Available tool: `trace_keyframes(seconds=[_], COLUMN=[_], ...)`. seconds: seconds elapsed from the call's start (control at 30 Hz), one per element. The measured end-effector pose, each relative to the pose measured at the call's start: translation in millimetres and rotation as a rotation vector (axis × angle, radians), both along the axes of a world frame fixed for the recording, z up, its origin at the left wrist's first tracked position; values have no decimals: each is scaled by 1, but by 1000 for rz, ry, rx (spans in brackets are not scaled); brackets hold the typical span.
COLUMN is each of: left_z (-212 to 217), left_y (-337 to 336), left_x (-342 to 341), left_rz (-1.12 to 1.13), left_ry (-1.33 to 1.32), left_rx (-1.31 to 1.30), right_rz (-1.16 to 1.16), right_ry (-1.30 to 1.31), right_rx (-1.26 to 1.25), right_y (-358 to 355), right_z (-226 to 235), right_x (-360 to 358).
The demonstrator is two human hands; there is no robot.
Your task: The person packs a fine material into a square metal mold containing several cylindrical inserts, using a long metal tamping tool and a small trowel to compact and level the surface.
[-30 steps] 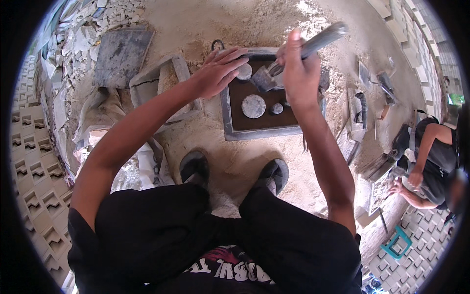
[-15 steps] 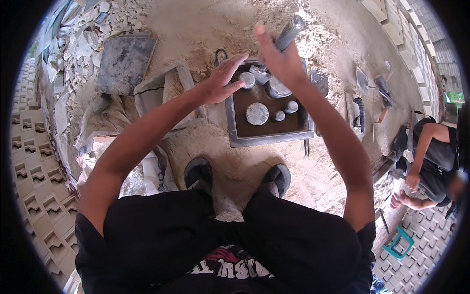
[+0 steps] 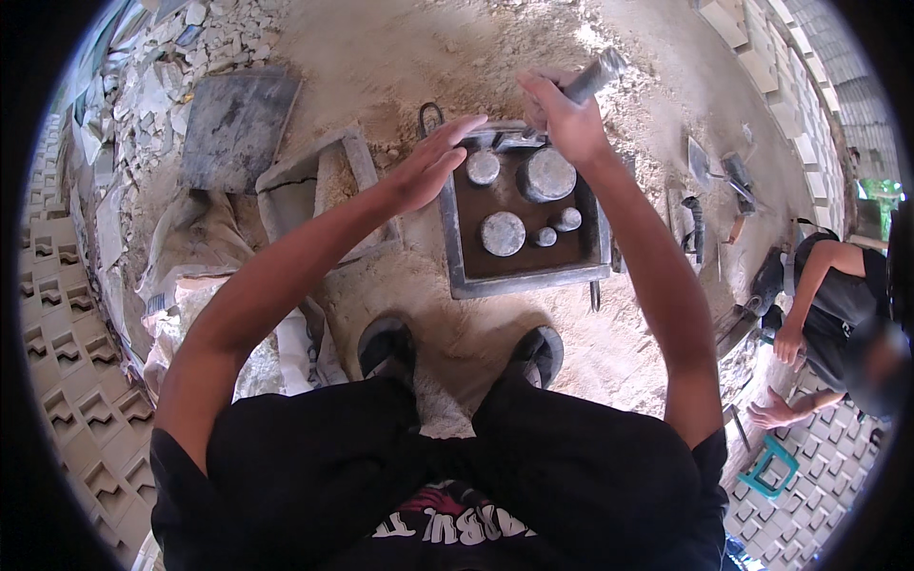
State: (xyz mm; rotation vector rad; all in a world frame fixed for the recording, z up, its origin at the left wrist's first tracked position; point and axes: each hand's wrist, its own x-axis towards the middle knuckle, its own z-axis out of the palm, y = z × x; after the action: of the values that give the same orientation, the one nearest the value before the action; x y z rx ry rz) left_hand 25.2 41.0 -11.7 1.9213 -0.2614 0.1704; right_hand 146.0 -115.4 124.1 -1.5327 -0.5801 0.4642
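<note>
A dark square moulding frame (image 3: pixel 528 284) lies on the ground beyond my feet, with brown sand in it. Several grey round blocks stand in the sand, the widest (image 3: pixel 549 178) at the far right and a medium one (image 3: pixel 503 234) nearer the left. My right hand (image 3: pixel 569 119) is wrapped round a grey, thick-handled tool (image 3: pixel 600 76) over the far side of the frame. Its working end is partly hidden by the hand and reaches down by the far wall. With fingers stretched out, my left hand (image 3: pixel 433 171) hovers at the far left corner, holding nothing.
Left of the frame lie an open wooden-looking box (image 3: pixel 362 157) and a dark flat board (image 3: pixel 238 128), with rubble behind. A trowel (image 3: pixel 700 162) and other tools lie at right. Another person (image 3: pixel 824 295) sits at far right near a teal stool (image 3: pixel 769 466).
My right hand has shifted right with the tool, whose lower end went from among the round blocks to the far wall. The left hand moved slightly nearer me, its fingers closer together.
</note>
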Motion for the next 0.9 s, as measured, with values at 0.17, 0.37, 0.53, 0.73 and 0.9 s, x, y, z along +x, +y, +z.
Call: trace_keyframes(seconds=[0.17, 0.37, 0.53, 0.73, 0.9], left_z=[-2, 12, 9, 12, 14], left_y=[4, -9, -18, -19, -24], left_x=[-11, 2, 2, 2, 2], left_rz=[24, 149, 250, 263, 223], left_ry=[-51, -70, -132, -184, -142], left_rx=[161, 269, 356, 406, 377], right_rz=[-5, 9, -175, -27, -121], right_ry=[-28, -34, -99, -20, 36], right_rx=[-60, -83, -145, 122, -71], right_y=[-25, -42, -38, -53, -40], right_z=[18, 38, 9, 26, 27], right_x=[22, 34, 13, 39, 22])
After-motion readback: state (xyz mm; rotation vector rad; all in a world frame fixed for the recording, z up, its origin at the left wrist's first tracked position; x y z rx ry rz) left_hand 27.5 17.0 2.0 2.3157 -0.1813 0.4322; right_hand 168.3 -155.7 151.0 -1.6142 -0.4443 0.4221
